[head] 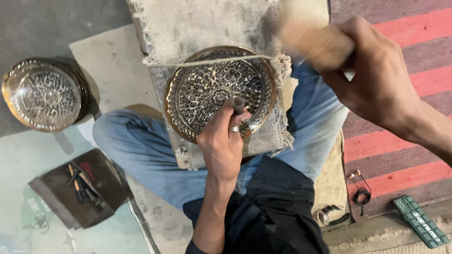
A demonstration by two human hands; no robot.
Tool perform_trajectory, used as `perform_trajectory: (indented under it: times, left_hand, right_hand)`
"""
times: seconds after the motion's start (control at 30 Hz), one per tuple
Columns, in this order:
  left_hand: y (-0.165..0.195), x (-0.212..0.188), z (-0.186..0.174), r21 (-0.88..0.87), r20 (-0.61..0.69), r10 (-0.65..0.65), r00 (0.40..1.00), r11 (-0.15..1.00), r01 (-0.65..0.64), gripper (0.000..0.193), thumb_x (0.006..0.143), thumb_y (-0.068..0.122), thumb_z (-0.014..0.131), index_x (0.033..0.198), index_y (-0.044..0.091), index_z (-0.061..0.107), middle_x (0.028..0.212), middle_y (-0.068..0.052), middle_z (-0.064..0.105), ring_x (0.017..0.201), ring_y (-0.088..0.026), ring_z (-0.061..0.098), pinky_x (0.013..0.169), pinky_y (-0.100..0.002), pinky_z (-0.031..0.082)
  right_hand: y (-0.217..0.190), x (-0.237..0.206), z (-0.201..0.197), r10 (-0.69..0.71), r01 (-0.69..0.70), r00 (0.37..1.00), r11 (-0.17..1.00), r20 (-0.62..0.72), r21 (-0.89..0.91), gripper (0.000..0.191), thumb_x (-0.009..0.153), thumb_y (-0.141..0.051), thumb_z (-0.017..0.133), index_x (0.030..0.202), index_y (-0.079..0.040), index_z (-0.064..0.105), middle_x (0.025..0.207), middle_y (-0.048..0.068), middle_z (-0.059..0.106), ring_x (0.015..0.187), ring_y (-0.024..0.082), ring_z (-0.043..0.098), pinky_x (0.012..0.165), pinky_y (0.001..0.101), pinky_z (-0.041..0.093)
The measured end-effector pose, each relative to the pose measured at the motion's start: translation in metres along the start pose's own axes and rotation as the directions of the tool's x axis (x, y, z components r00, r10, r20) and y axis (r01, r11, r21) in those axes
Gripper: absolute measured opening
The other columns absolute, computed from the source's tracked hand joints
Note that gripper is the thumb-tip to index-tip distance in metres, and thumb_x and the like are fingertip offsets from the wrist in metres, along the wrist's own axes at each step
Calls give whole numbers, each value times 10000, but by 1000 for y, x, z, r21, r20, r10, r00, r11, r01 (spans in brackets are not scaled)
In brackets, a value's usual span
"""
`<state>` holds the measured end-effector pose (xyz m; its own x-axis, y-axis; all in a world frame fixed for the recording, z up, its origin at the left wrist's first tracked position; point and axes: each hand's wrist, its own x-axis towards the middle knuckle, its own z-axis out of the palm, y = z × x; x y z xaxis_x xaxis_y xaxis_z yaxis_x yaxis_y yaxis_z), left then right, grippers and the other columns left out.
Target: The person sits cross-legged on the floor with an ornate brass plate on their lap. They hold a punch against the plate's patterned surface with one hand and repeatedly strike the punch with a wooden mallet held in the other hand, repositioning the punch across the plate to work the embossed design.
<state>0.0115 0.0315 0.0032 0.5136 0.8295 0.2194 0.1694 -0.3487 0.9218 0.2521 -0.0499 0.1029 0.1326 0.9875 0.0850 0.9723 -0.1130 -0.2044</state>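
1. Head view, looking down: at the lower right, on the floor beside the striped red and grey rug point(400, 141), I see a flat green rectangular case point(420, 222) with white lettering, lying slantwise. Near it lie a wristwatch point(329, 215) and a thin black cord with earbuds point(361, 190).
2. At the lower left sits a dark shallow tray point(77, 190) holding several slim punches. Above it, at the left edge, a stack of embossed metal plates point(44, 94) rests on the grey floor.
3. An engraved round plate point(219, 91) lies on a burlap-covered block point(188, 28) across my knees, with a string stretched over its upper part.
4. My left hand point(221, 143), a ring on one finger, is closed around a small metal punch point(238, 104); the punch stands upright with its tip on the plate, just right of the plate's centre.
5. My right hand point(376, 80) is wrapped tight on a wooden mallet point(313, 42), blurred, raised above the plate's upper right rim and well apart from the punch.
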Motion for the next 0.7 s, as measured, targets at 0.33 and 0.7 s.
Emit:
perform_trajectory:
  times: [0.33, 0.7]
  left_hand:
    - [2, 1, -4, -1, 44, -20, 999, 1000, 21, 425, 867, -211, 578, 1254, -48, 650, 1088, -175, 752, 954, -247, 802, 807, -315, 670]
    - [7, 4, -5, -8, 40, -3, 999, 1000, 3, 404, 909, -185, 609, 1271, -12, 653, 1104, -160, 749, 971, -239, 796, 839, -314, 674]
  right_hand:
    - [-5, -2, 2, 147, -148, 989, 977, 18, 150, 478, 829, -37, 750, 1279, -76, 594, 1112, 80, 613, 1010, 244, 652, 818, 414, 541]
    - [-19, 3, -5, 116, -118, 991, 993, -65, -29, 459, 701, -34, 787, 1124, -66, 612, 919, 87, 633, 862, 287, 669, 729, 436, 502]
